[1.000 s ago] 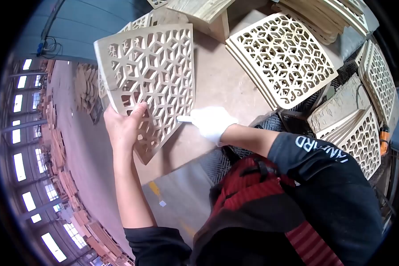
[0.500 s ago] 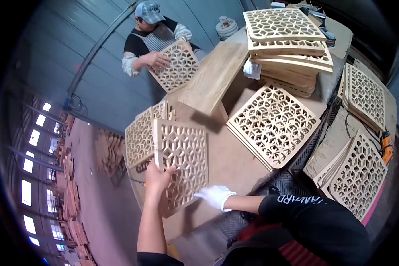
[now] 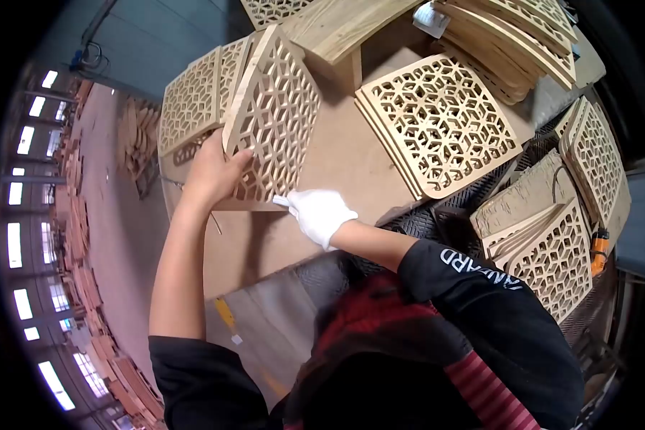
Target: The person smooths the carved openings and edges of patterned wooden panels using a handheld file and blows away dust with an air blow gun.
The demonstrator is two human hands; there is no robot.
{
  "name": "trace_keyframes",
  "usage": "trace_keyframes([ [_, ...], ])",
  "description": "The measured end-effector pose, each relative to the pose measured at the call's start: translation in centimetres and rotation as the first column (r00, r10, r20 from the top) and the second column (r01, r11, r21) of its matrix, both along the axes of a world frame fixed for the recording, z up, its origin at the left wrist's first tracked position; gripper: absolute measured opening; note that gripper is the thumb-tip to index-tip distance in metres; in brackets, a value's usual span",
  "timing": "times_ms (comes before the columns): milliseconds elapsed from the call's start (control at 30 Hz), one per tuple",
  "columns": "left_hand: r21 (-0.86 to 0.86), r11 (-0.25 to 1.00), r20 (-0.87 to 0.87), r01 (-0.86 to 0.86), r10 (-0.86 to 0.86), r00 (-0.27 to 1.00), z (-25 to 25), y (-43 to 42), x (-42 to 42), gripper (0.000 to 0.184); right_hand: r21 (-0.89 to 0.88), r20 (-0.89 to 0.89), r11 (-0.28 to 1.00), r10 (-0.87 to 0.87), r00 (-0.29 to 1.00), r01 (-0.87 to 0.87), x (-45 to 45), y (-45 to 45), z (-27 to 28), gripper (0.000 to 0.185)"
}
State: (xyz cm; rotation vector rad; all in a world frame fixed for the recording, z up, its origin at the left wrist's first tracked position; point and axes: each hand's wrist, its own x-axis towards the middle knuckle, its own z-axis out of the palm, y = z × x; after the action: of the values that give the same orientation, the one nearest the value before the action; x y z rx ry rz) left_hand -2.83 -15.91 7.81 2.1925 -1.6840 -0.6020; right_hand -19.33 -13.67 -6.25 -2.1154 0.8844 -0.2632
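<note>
Your lattice panel [image 3: 279, 107] is leaning over to the right, its thick left edge slanting, where half a second ago it was standing straighter and showing you more of its face. Your view is also taking in less of the far side of the tabletop [image 3: 351, 168] than before. You are holding this one panel above the near left part of that surface. Your bare left hand [image 3: 218, 172] is clasping its left edge, thumb across the lattice; your gloved right hand [image 3: 319, 215] is pinching one slim pale tool [image 3: 282, 201] at the panel's lower edge. Behind the panel, two lattice pieces [image 3: 190, 104] are showing at the left. One central stack [image 3: 437, 122] is lying to the right, with at least two panels. Farther right, two more groups of panels [image 3: 552, 265] are resting near one orange tool [image 3: 599, 251].
</note>
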Motion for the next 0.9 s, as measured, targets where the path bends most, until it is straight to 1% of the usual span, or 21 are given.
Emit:
trace_keyframes([
  [33,-0.004,1.0,0.061,-0.005,0.005,0.998,0.3,-0.1,-0.4,0.041,-0.047,0.032,0.999,-0.013,0.999,0.014,-0.4,0.5,0.0,0.025],
  [67,0.037,0.999,0.042,-0.015,0.014,0.999,0.5,-0.2,-0.3,0.04,-0.096,0.066,0.995,-0.027,0.997,0.034,-0.6,0.9,-0.1,0.024],
  [167,0.135,0.986,-0.019,-0.093,0.096,0.995,0.9,-0.4,-0.6,0.039,-0.225,0.081,0.973,-0.043,0.996,0.061,0.3,1.1,-0.8,0.016],
  [200,0.078,0.996,-0.011,-0.051,0.052,0.999,0.2,-0.5,0.0,0.038,-0.274,0.048,0.961,-0.018,0.999,0.031,1.2,0.9,-1.2,0.017],
  [267,0.017,1.0,-0.037,-0.024,0.025,0.999,-0.7,-0.5,0.4,0.037,-0.365,-0.022,0.93,0.033,0.999,-0.038,3.1,0.4,-2.0,0.02],
  [367,-0.048,0.998,-0.058,-0.04,0.037,0.998,-2.1,-0.1,1.3,0.035,-0.312,-0.012,0.948,0.061,0.998,-0.061,2.6,0.6,-1.9,0.02],
  [400,-0.069,0.997,-0.066,-0.045,0.04,0.997,-2.5,-0.3,1.6,0.035,-0.266,-0.04,0.963,0.023,0.999,-0.033,1.8,0.7,-1.1,0.02],
  [433,-0.091,0.995,-0.075,-0.049,0.043,0.996,-2.3,-0.6,1.4,0.034,-0.297,-0.008,0.955,0.009,1.0,-0.011,1.1,1.0,-1.6,0.021],
  [467,-0.001,0.996,-0.017,-0.089,0.089,0.996,-1.7,-0.6,1.2,0.035,-0.33,0.024,0.944,0.0,1.0,0.008,0.5,1.4,-2.5,0.021],
  [500,0.014,0.994,-0.069,-0.107,0.108,0.992,-1.6,-0.7,1.2,0.035,-0.36,0.058,0.933,-0.009,0.998,0.029,0.1,1.5,-2.6,0.021],
  [533,0.036,0.992,-0.119,-0.12,0.123,0.985,-1.6,-0.6,1.0,0.035,-0.348,0.167,0.936,-0.002,0.986,0.061,-0.2,1.4,-2.4,0.023],
  [567,0.054,0.99,-0.169,-0.132,0.139,0.976,-1.4,-0.6,0.7,0.035,-0.345,0.087,0.938,0.03,0.996,0.002,0.4,1.0,-2.5,0.022],
  [600,0.157,0.971,-0.081,-0.179,0.193,0.978,0.2,-0.8,-0.9,0.032,-0.339,0.007,0.939,0.061,0.998,-0.055,1.7,0.5,-2.3,0.022],
  [633,0.158,0.972,-0.073,-0.172,0.185,0.98,0.3,-0.9,-1.1,0.031,-0.334,-0.072,0.936,0.092,0.993,-0.111,2.9,0.1,-2.2,0.021],
  [667,0.16,0.973,-0.063,-0.167,0.179,0.982,0.3,-0.9,-1.0,0.031,-0.425,-0.039,0.904,0.025,0.999,-0.039,3.7,0.6,-3.0,0.021],
  [700,0.164,0.973,-0.054,-0.164,0.175,0.983,0.2,-0.9,-0.8,0.03,-0.37,0.009,0.929,0.032,0.999,-0.027,3.3,1.0,-2.9,0.025],
  [733,-0.014,0.998,-0.085,-0.054,0.052,0.995,-1.2,-0.8,0.3,0.03,-0.312,0.055,0.95,0.033,0.998,-0.014,2.3,1.1,-2.9,0.03],
  [767,-0.036,0.999,-0.094,-0.039,0.036,0.995,-2.1,-0.9,1.5,0.03,-0.316,0.055,0.949,0.021,0.998,-0.003,1.4,1.2,-2.7,0.03],
  [833,-0.075,0.997,-0.112,-0.019,0.011,0.994,-1.7,-0.7,0.5,0.029,-0.323,0.056,0.946,-0.002,0.998,0.02,-0.4,1.4,-2.1,0.032],
  [867,0.05,0.992,-0.159,-0.112,0.119,0.98,-0.8,-0.6,-0.5,0.029,-0.351,0.108,0.934,-0.031,0.994,0.068,-0.6,1.8,-2.3,0.032],
  [900,0.086,0.987,-0.164,-0.134,0.147,0.976,-0.1,-0.5,-0.9,0.029,-0.372,0.161,0.92,-0.064,0.985,0.121,-0.9,2.1,-2.3,0.032],
])
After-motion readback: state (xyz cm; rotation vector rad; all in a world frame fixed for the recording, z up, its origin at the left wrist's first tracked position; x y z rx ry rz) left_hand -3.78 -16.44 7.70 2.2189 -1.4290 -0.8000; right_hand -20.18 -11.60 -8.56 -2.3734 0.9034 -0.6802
